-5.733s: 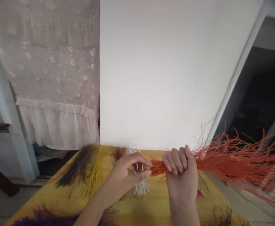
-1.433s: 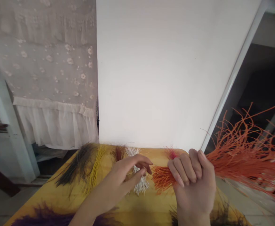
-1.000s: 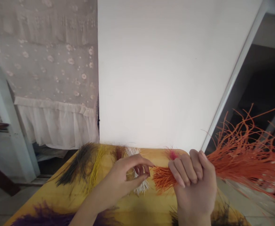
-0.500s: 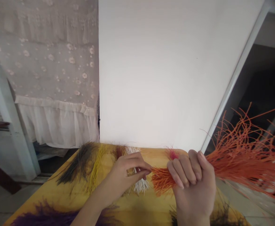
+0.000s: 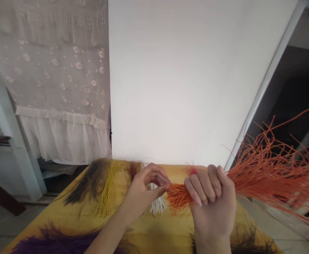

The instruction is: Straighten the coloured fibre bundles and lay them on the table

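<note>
A thick bundle of orange fibre strands [image 5: 273, 176] lies across my right hand [image 5: 214, 197], whose fingers are wrapped round it in a fist. Its long loose ends fan out to the right, while a short tuft sticks out on the left of the fist. My left hand [image 5: 143, 190] pinches the tip of that short tuft between thumb and fingers. How many strands are in the pinch is too small to tell. Partly behind my left hand, a white fibre bundle [image 5: 158, 206] rests on the yellow table [image 5: 149, 231].
Dark grey [image 5: 87, 183], yellow [image 5: 109, 192] and brown bundles [image 5: 132, 170] lie at the table's back left. A purple bundle [image 5: 56, 241] is at the front left, a pink one [image 5: 193, 170] at the back, a blackish one [image 5: 252, 240] front right. A white panel [image 5: 175, 88] stands behind.
Both hands and the orange bundle sit slightly further left and higher in view. My left fingers are a little more arched, still at the tuft's tip.
</note>
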Demonstrator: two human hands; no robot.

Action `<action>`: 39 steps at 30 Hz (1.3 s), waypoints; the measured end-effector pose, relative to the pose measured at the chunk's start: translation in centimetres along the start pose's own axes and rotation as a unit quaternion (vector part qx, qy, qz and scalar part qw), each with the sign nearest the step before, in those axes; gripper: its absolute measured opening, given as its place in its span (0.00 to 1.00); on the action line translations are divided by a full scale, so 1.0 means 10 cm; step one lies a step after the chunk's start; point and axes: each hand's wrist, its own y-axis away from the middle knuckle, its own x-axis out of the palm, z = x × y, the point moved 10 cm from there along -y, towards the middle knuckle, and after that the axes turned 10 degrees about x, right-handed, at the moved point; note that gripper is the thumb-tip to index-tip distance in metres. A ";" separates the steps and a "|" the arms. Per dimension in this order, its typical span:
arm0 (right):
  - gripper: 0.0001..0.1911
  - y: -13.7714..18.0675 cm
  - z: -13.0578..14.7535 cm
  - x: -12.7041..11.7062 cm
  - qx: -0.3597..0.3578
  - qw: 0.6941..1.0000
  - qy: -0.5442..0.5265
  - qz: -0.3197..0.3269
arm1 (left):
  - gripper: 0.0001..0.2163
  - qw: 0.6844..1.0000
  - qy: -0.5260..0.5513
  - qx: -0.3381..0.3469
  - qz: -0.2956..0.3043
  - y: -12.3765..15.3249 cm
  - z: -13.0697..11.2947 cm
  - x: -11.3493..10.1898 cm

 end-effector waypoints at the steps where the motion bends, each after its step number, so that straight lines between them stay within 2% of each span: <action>1: 0.26 0.00 0.01 -0.01 -0.003 1.000 -0.001 -0.002 | 0.09 1.000 -0.003 0.003 0.008 0.00 -0.01 -0.01; 6: 0.26 0.00 0.08 -0.05 -0.021 1.000 -0.012 -0.010 | 0.07 0.999 -0.026 0.014 0.018 0.00 -0.05 -0.08; 20: 0.25 -0.02 0.06 -0.01 -0.013 1.000 -0.014 0.010 | 0.04 0.995 -0.074 0.011 0.061 -0.03 -0.11 -0.01; 31: 0.25 -0.01 0.02 0.04 -0.008 0.999 -0.024 0.021 | 0.07 0.998 -0.004 -0.012 0.055 0.00 0.02 0.05; 36: 0.25 -0.01 0.02 0.01 -0.009 1.000 -0.023 0.011 | 0.09 0.998 0.020 0.000 0.065 0.02 0.07 0.10; 39: 0.24 -0.04 -0.01 -0.08 -0.012 1.000 -0.006 -0.025 | 0.08 0.999 -0.008 -0.016 0.045 0.03 0.10 0.07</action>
